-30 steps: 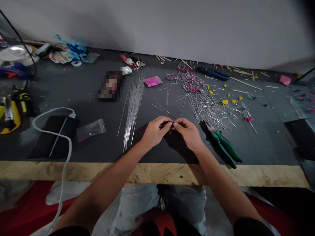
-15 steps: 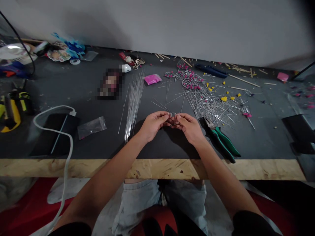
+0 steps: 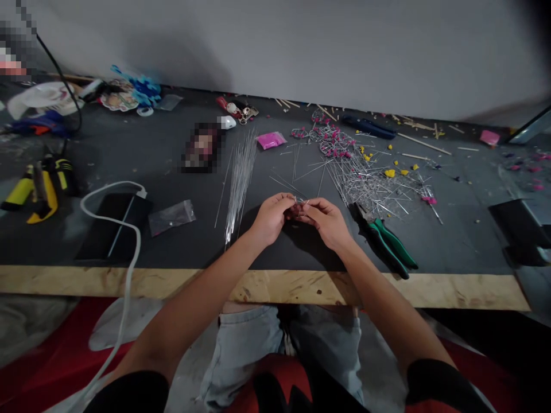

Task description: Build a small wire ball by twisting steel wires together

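Observation:
My left hand (image 3: 274,216) and my right hand (image 3: 325,219) meet over the near middle of the dark table, fingertips almost together. Both are closed on a small piece of bent wire (image 3: 300,202), thin and silvery; most of it is hidden by the fingers. To the right of my right hand lie pliers (image 3: 390,244) with green and black handles. A bundle of straight wires (image 3: 237,186) rests to the left of my left hand. Beyond my right hand spreads a heap of cut wires (image 3: 372,186), with wire pieces bearing pink bits (image 3: 333,140) behind it.
A pink packet (image 3: 271,140) lies past the hands. Left are a clear plastic bag (image 3: 172,218), a black device (image 3: 114,229) with a white cable (image 3: 136,252), and yellow-black tools (image 3: 43,189). Yellow bits (image 3: 390,172) and thin sticks (image 3: 424,141) lie at the back right. The wooden edge (image 3: 284,287) runs nearest me.
My hands have drawn closer together, the right one shifting slightly left, and the wire piece between them is more covered. The camera view has turned slightly to the left.

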Motion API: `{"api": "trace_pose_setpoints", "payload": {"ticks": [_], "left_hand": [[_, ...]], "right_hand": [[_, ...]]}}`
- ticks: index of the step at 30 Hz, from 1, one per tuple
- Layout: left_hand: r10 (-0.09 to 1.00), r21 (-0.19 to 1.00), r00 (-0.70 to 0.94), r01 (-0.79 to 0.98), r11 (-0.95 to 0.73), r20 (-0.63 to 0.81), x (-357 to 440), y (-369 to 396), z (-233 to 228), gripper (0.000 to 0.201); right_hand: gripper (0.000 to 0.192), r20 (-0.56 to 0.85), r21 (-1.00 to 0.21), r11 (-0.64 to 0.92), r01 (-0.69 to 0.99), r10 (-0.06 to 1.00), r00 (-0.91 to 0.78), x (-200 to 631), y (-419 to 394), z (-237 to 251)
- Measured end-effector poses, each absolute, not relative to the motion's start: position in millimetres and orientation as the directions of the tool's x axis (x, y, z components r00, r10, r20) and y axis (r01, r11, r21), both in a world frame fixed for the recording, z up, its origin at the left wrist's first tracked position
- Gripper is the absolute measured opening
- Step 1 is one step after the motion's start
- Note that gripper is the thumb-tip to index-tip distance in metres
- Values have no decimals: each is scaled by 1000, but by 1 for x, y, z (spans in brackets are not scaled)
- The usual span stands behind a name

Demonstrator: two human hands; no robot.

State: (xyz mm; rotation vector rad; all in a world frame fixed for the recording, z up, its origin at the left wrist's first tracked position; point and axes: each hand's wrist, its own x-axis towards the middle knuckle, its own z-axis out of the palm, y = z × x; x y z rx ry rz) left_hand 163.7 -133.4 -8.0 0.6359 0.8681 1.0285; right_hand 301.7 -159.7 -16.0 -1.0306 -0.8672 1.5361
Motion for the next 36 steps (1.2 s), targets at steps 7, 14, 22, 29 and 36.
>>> {"api": "trace_pose_setpoints", "payload": {"ticks": [7,14,22,29,36], "left_hand": [[908,765,288,-494,414,-306,162,-135,-8,4],[918,808,341,-471,353,-203,162,-135,-6,9],[874,718,415,-525,457,-253,157,-132,-8,10],[843,687,496,-538,488,-211,153,-131,-10,8],[827,680,533,-540,497,-181,153,-131,-13,9]], "right_hand": [[19,-186,-919,-193,-342,981,-55,301,-161,-16],[18,-189,-907,-184,-378,982,-23,304,-160,-10],[16,-157,-910,-155,-385,987,-28,306,-160,-6],[17,-174,-906,-189,-379,982,-74,306,-161,-6],[19,-184,-912,-199,-359,980,-76,307,-159,-7]]}}
